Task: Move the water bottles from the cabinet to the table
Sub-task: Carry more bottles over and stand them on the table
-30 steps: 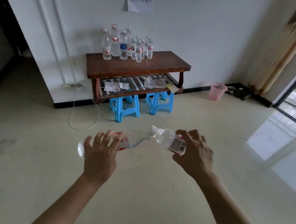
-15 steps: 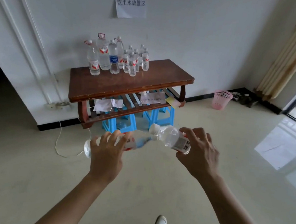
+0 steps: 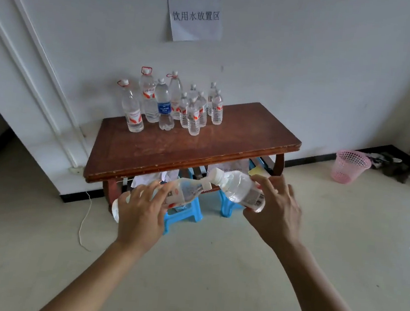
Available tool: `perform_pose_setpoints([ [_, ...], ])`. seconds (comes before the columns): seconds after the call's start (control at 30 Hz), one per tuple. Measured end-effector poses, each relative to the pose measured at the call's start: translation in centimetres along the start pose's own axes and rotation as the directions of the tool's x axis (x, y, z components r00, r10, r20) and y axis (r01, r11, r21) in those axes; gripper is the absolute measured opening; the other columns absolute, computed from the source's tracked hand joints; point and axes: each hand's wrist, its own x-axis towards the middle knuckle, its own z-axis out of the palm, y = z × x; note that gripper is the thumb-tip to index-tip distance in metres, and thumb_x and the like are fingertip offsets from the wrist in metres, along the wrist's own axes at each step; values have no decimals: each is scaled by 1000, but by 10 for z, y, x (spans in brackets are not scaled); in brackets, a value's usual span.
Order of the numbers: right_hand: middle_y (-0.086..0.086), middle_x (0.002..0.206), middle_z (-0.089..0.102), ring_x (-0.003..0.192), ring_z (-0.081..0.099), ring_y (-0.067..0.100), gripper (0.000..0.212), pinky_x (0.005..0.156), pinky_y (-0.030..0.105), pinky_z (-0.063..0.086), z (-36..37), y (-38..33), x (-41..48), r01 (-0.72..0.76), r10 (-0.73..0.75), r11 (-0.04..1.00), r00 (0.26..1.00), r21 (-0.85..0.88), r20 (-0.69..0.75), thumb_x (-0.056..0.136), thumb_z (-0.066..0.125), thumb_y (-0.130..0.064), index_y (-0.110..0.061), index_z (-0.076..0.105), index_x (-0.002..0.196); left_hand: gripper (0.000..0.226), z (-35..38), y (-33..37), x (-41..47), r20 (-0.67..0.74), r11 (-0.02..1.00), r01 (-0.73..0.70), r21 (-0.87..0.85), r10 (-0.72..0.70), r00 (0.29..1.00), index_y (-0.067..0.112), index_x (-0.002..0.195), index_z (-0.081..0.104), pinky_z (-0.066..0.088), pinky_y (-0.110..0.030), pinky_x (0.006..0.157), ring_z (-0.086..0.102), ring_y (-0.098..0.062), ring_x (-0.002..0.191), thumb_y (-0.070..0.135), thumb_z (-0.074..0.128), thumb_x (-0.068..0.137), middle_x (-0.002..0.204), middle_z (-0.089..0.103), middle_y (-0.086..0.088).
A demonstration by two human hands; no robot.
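Observation:
A brown wooden table [image 3: 199, 147] stands against the white wall ahead. Several clear water bottles [image 3: 171, 103] stand upright in a cluster at its back left. My left hand [image 3: 142, 214] grips a clear bottle with a red-and-white label [image 3: 185, 191], held nearly flat with its cap pointing right. My right hand [image 3: 273, 213] grips a second clear bottle [image 3: 238, 189], tilted with its white cap pointing left. The two caps almost touch, just below the table's front edge.
Two blue plastic stools [image 3: 182, 213] sit under the table, with papers on its lower slatted shelf. A pink mesh bin [image 3: 349, 165] stands on the floor at the right. A white cable [image 3: 84, 218] trails on the floor at the left. A paper sign [image 3: 195, 17] hangs on the wall.
The table has come much closer and larger in view as I walked toward it. Both hands still hold their bottles, now raised near the table's front edge.

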Motion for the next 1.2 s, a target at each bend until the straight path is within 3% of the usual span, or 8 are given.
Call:
perform_pose_setpoints([
  [0.2, 4, 116, 59, 99, 60, 31, 86, 63, 38, 55, 91, 10, 94, 2, -5, 994, 1000, 106, 28, 52, 98, -27, -33, 52, 124, 68, 69, -53, 81, -13, 985, 136, -109, -139, 990, 14, 135, 60, 52, -59, 83, 64, -34, 109, 8, 86, 73, 124, 67, -7],
  [0.33, -1, 109, 59, 94, 61, 26, 74, 59, 27, 38, 160, -5, 184, 25, -26, 988, 1000, 151, 7, 56, 97, -30, -32, 62, 120, 65, 121, -113, 155, -65, 951, 186, -249, -208, 976, 16, 136, 56, 56, -54, 82, 64, -29, 110, 15, 85, 78, 124, 67, -5],
  [0.5, -2, 114, 59, 94, 62, 23, 76, 60, 26, 42, 217, -25, 270, -81, 73, 964, 997, 253, 41, 58, 96, -29, -32, 60, 125, 65, 155, -167, 229, -6, 712, 399, -577, -492, 871, 23, 139, 51, 44, -15, 76, 61, -11, 106, 36, 81, 82, 130, 64, 4],
  [0.6, -2, 115, 58, 90, 58, 19, 80, 65, 28, 43, 260, -36, 324, -149, 131, 937, 988, 315, 75, 57, 96, -30, -30, 58, 128, 69, 174, -201, 281, 41, 588, 450, -672, -577, 816, 27, 137, 49, 38, -11, 76, 59, -7, 101, 37, 84, 78, 126, 64, 7],
  [0.73, -13, 110, 54, 87, 57, 9, 80, 64, 17, 37, 319, -39, 363, -274, 223, 871, 960, 408, 168, 54, 95, -28, -33, 57, 125, 75, 207, -236, 318, 105, 545, 512, -664, -610, 786, 24, 138, 49, 39, -9, 80, 61, -8, 107, 31, 88, 75, 129, 63, 8],
  [0.87, -15, 111, 56, 92, 55, -7, 79, 71, 13, 39, 389, -40, 403, -358, 230, 802, 924, 478, 306, 55, 95, -29, -35, 56, 123, 80, 249, -267, 352, 176, 520, 578, -628, -629, 757, 21, 142, 50, 45, -23, 92, 58, -6, 112, 30, 89, 73, 132, 59, 10],
  [1.03, -13, 118, 56, 98, 58, 1, 78, 82, 18, 46, 473, -55, 459, -399, 170, 738, 890, 544, 422, 59, 95, -30, -40, 52, 123, 66, 296, -297, 411, 241, 464, 666, -584, -684, 689, 34, 127, 54, 36, -5, 77, 55, 16, 93, 34, 90, 71, 119, 58, 20],
  [1.2, -13, 119, 59, 103, 60, 8, 75, 92, 40, 54, 545, -65, 509, -455, 178, 705, 856, 543, 485, 61, 94, -36, -33, 55, 125, 66, 337, -330, 466, 207, 504, 714, -486, -727, 654, 26, 123, 55, 43, -16, 78, 61, -11, 103, 30, 93, 68, 116, 64, 9],
])
